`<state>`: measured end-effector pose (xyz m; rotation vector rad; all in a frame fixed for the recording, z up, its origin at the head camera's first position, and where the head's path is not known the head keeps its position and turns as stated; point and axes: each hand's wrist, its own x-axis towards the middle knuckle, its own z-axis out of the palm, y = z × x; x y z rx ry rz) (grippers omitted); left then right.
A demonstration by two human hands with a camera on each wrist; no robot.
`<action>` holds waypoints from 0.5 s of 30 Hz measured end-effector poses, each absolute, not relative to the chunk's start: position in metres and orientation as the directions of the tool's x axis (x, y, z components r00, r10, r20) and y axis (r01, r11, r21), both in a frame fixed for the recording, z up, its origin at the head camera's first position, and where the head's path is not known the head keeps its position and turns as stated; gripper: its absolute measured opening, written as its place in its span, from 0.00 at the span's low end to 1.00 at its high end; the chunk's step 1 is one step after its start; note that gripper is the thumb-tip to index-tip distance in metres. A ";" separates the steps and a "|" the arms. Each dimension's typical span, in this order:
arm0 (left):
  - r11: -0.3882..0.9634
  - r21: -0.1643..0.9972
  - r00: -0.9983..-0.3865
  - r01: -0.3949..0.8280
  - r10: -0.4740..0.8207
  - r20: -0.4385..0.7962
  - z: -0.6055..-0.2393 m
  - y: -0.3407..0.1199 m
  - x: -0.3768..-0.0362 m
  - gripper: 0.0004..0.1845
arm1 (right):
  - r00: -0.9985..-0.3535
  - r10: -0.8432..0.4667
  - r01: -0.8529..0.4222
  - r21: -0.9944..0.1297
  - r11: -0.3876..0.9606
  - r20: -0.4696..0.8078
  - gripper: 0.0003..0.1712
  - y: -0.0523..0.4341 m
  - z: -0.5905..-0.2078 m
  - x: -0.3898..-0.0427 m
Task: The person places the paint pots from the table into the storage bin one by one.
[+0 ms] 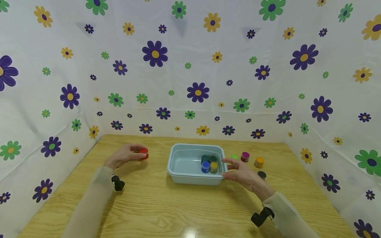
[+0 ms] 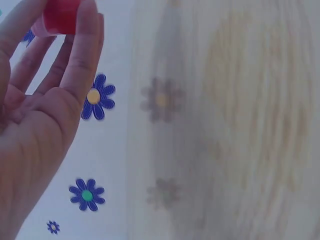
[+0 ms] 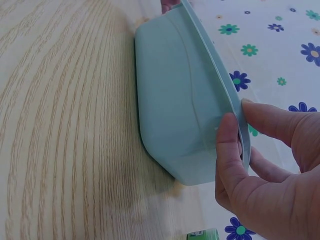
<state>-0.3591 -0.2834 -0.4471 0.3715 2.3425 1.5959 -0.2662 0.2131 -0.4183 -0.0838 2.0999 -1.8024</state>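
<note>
My left hand (image 1: 128, 155) pinches a small red paint jar (image 1: 144, 153) between thumb and fingers, left of a light-blue plastic bin (image 1: 186, 180). In the left wrist view the red jar (image 2: 61, 17) shows only partly, at the top edge. My right hand (image 1: 242, 174) grips the bin's right rim; in the right wrist view thumb and fingers pinch that rim (image 3: 239, 117). Inside the bin, toward its right end, stand a blue jar (image 1: 205, 167), a yellow jar (image 1: 213, 167) and darker jars (image 1: 205, 159) behind them.
Right of the bin stand a lime-green jar (image 1: 234, 156), a magenta jar (image 1: 245, 156), an orange jar (image 1: 259, 162) and a black-lidded jar (image 1: 262, 175) near my right hand. Flower-patterned sheeting (image 1: 178, 76) borders the wooden table (image 1: 154, 208) at the back and sides.
</note>
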 end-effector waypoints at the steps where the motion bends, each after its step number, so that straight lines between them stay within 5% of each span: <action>1: 0.347 0.936 -0.927 0.055 0.367 -0.082 -0.446 -0.281 -0.360 0.32 | -0.929 -0.281 0.195 -0.964 0.180 -0.240 0.39 0.213 -0.418 -0.266; 15: 0.308 0.947 -0.917 0.091 0.397 -0.041 -0.428 -0.249 -0.362 0.32 | -0.930 -0.280 0.192 -0.964 0.183 -0.239 0.39 0.214 -0.419 -0.267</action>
